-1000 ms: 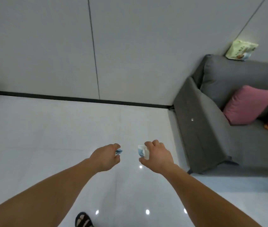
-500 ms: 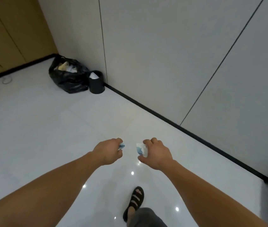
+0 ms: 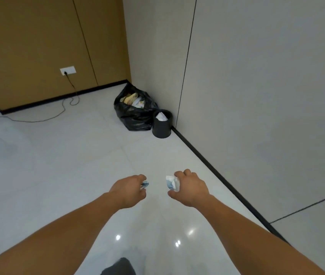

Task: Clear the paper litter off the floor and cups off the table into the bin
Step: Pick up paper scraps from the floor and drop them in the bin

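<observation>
As both arms extend, litter is held in each.
Left hand fingers pinch small blue-white paper scrap; right hand fingers curl round crumpled white-blue paper wad.

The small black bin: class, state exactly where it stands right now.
In the head view, the small black bin stands on the floor ahead, at the grey wall's base, with the black rubbish bag just left of it.

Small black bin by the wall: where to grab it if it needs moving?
Probably grip the black bin by its open rim, from above on the near side: the wall flanks its right and the black bag its left.
</observation>
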Demonstrator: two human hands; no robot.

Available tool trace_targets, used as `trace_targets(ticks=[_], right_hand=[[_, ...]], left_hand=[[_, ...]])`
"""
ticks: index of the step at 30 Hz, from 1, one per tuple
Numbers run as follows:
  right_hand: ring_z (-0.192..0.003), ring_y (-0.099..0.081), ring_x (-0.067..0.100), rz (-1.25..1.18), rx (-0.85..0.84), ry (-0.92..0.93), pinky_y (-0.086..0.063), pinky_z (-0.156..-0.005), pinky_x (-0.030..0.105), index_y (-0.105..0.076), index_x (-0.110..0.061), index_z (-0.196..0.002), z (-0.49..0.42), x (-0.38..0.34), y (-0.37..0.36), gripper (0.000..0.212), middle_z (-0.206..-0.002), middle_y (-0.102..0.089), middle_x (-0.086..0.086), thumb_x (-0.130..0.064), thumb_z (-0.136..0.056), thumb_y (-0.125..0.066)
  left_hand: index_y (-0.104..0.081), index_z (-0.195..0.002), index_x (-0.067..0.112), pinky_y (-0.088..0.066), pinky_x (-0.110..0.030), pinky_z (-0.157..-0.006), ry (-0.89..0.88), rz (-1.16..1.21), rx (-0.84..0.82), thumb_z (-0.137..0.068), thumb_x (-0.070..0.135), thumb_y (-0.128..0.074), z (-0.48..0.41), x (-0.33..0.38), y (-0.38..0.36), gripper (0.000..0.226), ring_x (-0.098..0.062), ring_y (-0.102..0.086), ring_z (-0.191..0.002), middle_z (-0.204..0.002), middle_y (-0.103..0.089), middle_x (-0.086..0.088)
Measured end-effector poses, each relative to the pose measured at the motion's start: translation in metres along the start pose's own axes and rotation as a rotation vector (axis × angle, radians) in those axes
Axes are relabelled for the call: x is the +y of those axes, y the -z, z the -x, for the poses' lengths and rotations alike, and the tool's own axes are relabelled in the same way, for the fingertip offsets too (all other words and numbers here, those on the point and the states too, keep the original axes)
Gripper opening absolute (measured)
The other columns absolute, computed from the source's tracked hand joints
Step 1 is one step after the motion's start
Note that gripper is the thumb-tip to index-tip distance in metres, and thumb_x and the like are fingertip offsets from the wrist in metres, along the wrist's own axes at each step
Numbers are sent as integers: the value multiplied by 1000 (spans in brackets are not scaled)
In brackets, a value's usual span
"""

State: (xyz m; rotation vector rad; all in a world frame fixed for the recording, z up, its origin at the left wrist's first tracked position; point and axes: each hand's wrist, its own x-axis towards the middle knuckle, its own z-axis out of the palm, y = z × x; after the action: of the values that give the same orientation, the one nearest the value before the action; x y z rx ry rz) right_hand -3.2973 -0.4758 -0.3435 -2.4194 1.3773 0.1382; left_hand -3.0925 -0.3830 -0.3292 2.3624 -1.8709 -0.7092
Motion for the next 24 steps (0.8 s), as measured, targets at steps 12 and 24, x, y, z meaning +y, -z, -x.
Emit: trace_targets(ticks=[12, 24], right_hand=[[-115, -47, 25, 93, -79, 8, -48, -86, 37, -41, -25, -134, -237, -11, 54, 67, -125, -46, 3, -59, -79, -59], [-119, -44, 25, 10, -57, -93, -44, -91, 36, -40, -25, -137, -462, -16, 119, 69, -130, -45, 4, -58, -81, -61]], left_hand=[[-45, -132, 25, -46, -30, -85, -36, 25, 28, -91, 36, -48, -238, -68, 80, 42, -23, -58, -106, -124, -59, 1], [-42, -137, 26, -46, -32, -88, -130, 0, -10, -90, 39, -51, -466, -105, 178, 50, -25, -57, -109, -130, -58, -2]])
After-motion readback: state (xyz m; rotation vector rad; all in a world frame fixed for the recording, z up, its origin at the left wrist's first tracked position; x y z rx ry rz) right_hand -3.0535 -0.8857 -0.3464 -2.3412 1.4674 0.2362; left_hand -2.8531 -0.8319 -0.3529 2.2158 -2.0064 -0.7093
